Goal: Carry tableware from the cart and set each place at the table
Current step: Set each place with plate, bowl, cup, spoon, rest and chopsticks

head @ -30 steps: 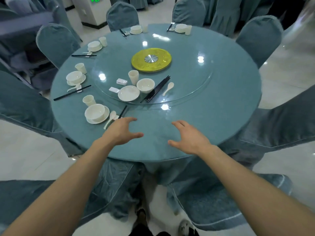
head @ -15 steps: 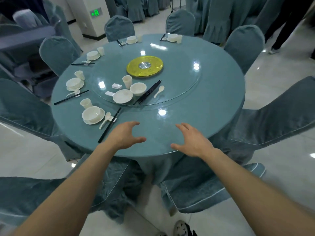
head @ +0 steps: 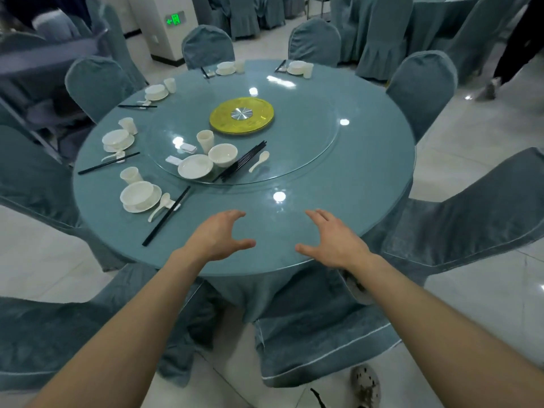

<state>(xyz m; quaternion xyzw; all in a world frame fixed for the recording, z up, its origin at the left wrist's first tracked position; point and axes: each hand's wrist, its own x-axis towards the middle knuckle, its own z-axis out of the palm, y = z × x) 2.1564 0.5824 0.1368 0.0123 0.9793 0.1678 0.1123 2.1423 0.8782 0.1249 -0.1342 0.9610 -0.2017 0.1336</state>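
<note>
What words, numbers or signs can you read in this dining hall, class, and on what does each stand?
No words or numbers can be read.
Green lit sign on the white pillar: only an arrow and a figure-like symbol, no legible letters.
Yellow round disc: any surface markings are too blurred to read.

teal cloth covers the table (head: 368, 184) and chairs (head: 323, 328), white bowls (head: 222, 154), black chopsticks (head: 243, 161), yellow disc (head: 256, 125).

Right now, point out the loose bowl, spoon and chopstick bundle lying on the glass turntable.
bowl (head: 223, 153), head view, inner hollow.
spoon (head: 258, 162), head view, mid handle.
chopstick bundle (head: 240, 162), head view, mid-length.
</note>
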